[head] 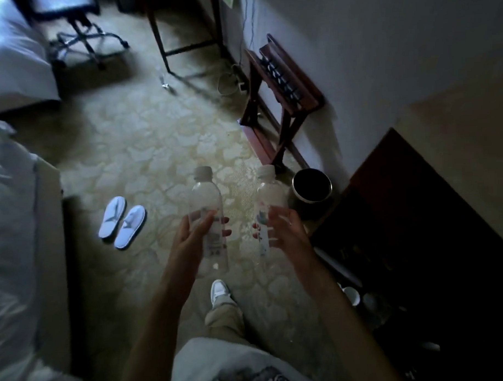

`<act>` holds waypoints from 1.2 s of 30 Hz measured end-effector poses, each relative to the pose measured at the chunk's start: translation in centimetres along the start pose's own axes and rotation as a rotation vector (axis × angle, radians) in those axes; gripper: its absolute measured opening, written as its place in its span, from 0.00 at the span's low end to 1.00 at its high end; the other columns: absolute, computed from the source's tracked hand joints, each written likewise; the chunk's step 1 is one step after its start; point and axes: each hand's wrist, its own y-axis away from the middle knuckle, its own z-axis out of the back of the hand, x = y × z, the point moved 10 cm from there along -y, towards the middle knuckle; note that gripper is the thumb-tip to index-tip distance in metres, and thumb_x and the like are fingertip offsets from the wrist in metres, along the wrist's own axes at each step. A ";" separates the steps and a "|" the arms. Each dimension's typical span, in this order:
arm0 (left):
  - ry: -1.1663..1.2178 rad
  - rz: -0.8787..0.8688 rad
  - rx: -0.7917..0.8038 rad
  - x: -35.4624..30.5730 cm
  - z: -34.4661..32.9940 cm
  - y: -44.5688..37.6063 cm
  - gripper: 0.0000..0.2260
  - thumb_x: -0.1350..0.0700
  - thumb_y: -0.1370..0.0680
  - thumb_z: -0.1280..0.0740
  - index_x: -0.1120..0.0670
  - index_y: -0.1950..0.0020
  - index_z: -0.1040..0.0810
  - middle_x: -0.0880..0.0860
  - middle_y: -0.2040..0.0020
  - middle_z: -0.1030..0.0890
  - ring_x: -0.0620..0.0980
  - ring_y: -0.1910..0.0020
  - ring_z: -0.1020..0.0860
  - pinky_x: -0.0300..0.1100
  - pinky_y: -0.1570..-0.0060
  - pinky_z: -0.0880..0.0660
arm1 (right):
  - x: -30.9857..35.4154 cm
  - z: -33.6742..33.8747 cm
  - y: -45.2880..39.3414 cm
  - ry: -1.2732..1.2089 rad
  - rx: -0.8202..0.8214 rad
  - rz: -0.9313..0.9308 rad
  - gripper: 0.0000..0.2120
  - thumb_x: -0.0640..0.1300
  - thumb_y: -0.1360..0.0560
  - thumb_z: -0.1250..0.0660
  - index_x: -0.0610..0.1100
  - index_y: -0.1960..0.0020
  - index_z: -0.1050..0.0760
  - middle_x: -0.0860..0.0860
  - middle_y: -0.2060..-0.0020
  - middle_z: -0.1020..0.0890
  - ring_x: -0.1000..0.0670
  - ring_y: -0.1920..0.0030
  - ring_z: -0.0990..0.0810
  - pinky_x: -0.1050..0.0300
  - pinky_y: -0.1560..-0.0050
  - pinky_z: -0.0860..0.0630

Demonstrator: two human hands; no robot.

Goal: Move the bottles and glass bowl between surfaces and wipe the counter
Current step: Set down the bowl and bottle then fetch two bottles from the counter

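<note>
Clear plastic bottles, white-capped, are carried upright over patterned carpet (146, 142). The left hand (193, 235) grips one bottle (206, 203); the right hand (283, 227) grips the other bottle (269, 195).

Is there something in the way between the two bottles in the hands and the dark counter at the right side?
Nothing visible blocks it. The left hand grips one bottle, the right hand the other bottle, both over open carpet. The dark counter lies just right; the black bin stands beyond.

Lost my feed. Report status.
Left hand grips left bottle. Right hand grips right bottle. Both carried above carpet. Waste bin ahead right.
</note>
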 end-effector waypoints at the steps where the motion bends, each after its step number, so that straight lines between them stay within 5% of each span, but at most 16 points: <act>1: 0.001 0.008 0.000 -0.6 1.1 -1.7 0.31 0.37 0.31 0.28 0.54 0.35 0.25 0.59 0.43 0.17 0.59 0.47 0.17 0.47 0.58 0.19 | 0.1 -1.4 -1.8 0.002 -0.010 -0.016 0.34 0.69 0.39 0.27 0.50 0.42 0.28 0.48 0.49 0.16 0.44 0.52 0.16 0.51 0.54 0.21; 9: -0.046 -0.087 -0.059 -11.8 11.2 -14.3 0.17 0.53 0.23 0.32 0.55 0.36 0.28 0.54 0.46 0.16 0.55 0.49 0.15 0.46 0.54 0.18 | 8.1 -15.6 -17.3 0.106 0.082 0.034 0.53 0.73 0.47 0.25 0.41 0.34 0.30 0.41 0.45 0.18 0.39 0.51 0.16 0.46 0.56 0.19; 15: 0.007 -0.081 -0.163 -15.2 18.4 -23.5 0.20 0.47 0.24 0.33 0.53 0.35 0.29 0.53 0.45 0.16 0.54 0.48 0.16 0.51 0.51 0.19 | 11.3 -23.4 -28.3 0.125 0.174 0.026 0.56 0.72 0.51 0.24 0.41 0.33 0.32 0.42 0.46 0.18 0.45 0.54 0.15 0.53 0.61 0.19; 24: 0.084 0.001 -0.380 -19.1 27.0 -41.3 0.29 0.42 0.32 0.28 0.56 0.36 0.26 0.56 0.45 0.16 0.56 0.48 0.16 0.50 0.53 0.21 | 14.2 -34.7 -48.2 0.162 0.312 -0.043 0.46 0.73 0.43 0.27 0.45 0.35 0.29 0.44 0.44 0.18 0.42 0.48 0.16 0.37 0.46 0.21; 30: 0.038 -0.106 -0.446 -30.1 32.3 -53.0 0.21 0.46 0.26 0.30 0.54 0.37 0.26 0.57 0.46 0.16 0.58 0.50 0.16 0.47 0.57 0.21 | 23.6 -44.3 -60.9 0.190 0.438 0.026 0.33 0.61 0.31 0.31 0.44 0.33 0.33 0.45 0.45 0.18 0.44 0.50 0.15 0.45 0.49 0.19; 36: 0.095 -0.049 -0.480 -31.4 38.1 -64.5 0.17 0.48 0.25 0.29 0.51 0.39 0.25 0.59 0.46 0.16 0.56 0.52 0.15 0.46 0.58 0.20 | 24.7 -50.3 -73.5 0.217 0.432 -0.048 0.42 0.70 0.40 0.28 0.47 0.35 0.30 0.45 0.44 0.18 0.44 0.49 0.16 0.46 0.49 0.19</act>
